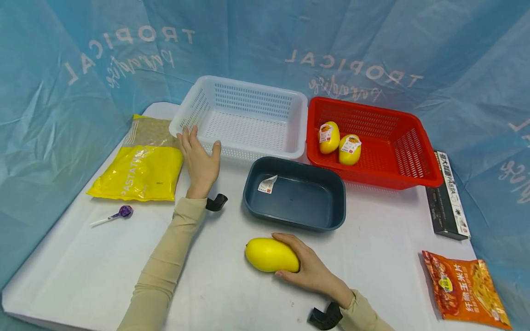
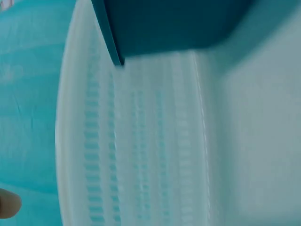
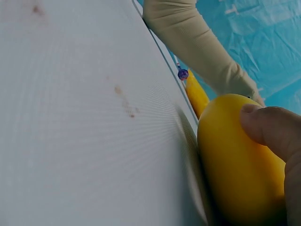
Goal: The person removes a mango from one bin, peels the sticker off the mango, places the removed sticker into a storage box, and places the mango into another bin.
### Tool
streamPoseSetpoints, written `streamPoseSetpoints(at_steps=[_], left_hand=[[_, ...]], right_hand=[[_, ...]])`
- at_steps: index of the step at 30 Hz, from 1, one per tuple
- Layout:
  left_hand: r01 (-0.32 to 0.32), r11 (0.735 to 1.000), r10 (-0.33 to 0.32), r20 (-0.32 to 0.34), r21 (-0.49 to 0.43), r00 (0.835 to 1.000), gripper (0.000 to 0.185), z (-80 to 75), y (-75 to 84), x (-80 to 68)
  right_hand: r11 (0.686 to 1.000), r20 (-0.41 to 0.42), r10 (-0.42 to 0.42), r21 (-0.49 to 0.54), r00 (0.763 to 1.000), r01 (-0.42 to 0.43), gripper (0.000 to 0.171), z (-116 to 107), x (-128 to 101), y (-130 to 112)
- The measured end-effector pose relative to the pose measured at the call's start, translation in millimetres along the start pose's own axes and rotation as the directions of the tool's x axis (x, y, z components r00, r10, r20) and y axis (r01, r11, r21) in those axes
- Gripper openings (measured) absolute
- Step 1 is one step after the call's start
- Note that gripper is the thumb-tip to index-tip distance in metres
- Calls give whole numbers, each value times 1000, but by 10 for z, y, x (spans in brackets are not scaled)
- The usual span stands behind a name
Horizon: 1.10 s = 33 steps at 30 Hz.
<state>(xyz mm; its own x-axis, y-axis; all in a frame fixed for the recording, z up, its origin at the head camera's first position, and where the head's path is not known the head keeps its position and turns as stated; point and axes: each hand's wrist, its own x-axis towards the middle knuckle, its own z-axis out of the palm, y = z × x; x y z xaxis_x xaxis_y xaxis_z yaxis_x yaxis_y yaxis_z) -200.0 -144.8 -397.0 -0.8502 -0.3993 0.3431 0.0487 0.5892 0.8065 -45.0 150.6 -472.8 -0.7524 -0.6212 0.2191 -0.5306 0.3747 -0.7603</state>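
Observation:
A yellow mango (image 1: 271,255) lies on its side low over the table, in front of the dark blue tub. My right hand (image 1: 308,266) grips its right end between thumb and fingers; in the right wrist view the thumb presses on the mango (image 3: 240,160). My left hand (image 1: 201,161) has its fingers extended at the near left corner of the white basket (image 1: 300,138), holding nothing. The dark blue tub (image 1: 290,216) stands between the hands, with a loose paper label (image 1: 267,184) inside. Only a fingertip (image 2: 8,204) shows in the left wrist view.
A red basket (image 1: 372,172) at the back right contains two labelled mangoes (image 1: 349,149). Yellow bag (image 1: 141,172) and purple lollipop (image 1: 125,211) lie at the left. At the right are a black pasta box (image 1: 445,197) and an orange snack packet (image 1: 468,289). Blue curtains (image 1: 256,41) surround the table.

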Motion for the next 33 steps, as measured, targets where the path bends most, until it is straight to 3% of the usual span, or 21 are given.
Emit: streamPoseSetpoints(at_steps=[4, 9, 14, 20, 33], left_hand=[[71, 997, -71, -6, 8, 997, 74, -51, -133, 102], [114, 992, -114, 2, 46, 993, 77, -106, -292, 205], [110, 989, -111, 6, 102, 994, 80, -113, -388, 263], [90, 988, -93, 19, 124, 995, 80, -110, -456, 293], [72, 976, -89, 77, 205, 993, 81, -173, -457, 321]], right_hand=[[999, 6, 39, 2, 999, -39, 79, 6, 0, -14], [998, 11, 64, -3, 998, -64, 79, 5, 7, -38], [997, 12, 74, -19, 997, -74, 80, -3, 19, -57], [998, 21, 15, -65, 1000, -13, 82, -12, 56, -67], [987, 124, -33, -153, 992, 52, 77, -44, 181, -154]])
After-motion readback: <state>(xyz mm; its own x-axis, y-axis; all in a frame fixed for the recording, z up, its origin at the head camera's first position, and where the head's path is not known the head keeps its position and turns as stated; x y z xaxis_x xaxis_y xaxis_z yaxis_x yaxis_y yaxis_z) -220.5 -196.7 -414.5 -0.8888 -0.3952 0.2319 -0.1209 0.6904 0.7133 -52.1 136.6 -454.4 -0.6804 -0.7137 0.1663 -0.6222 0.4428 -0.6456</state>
